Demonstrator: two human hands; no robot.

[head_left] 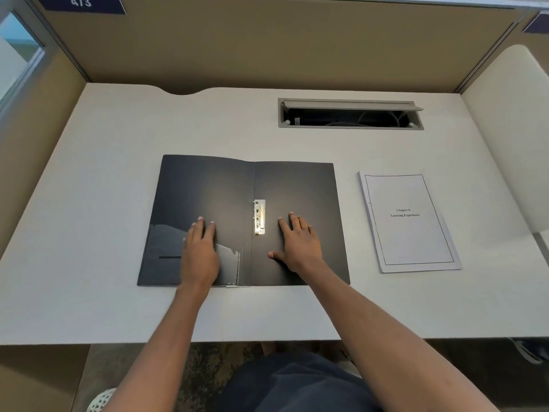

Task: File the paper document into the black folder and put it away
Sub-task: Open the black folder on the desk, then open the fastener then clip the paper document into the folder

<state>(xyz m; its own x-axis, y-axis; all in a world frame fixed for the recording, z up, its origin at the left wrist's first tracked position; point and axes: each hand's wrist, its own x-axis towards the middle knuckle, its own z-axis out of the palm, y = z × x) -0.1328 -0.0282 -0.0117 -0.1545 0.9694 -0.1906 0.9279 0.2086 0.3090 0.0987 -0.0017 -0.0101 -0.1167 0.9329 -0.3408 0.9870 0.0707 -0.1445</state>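
Note:
The black folder (208,188) lies spread open and flat on the white desk (118,144), with a metal clip (259,217) beside its spine on the right half. My left hand (200,251) rests palm down on the left flap, over a clear inner pocket. My right hand (298,243) rests flat on the right flap, fingers spread, just right of the clip. Neither hand holds anything. The paper document (408,221), a stapled white stack with a printed title page, lies on the desk to the right of the folder, apart from it.
An open cable tray (350,114) is recessed in the desk behind the folder. Tan partition walls (267,40) enclose the desk at the back and left. A pale chair back (511,129) stands at the right. The desk's front edge runs below my forearms.

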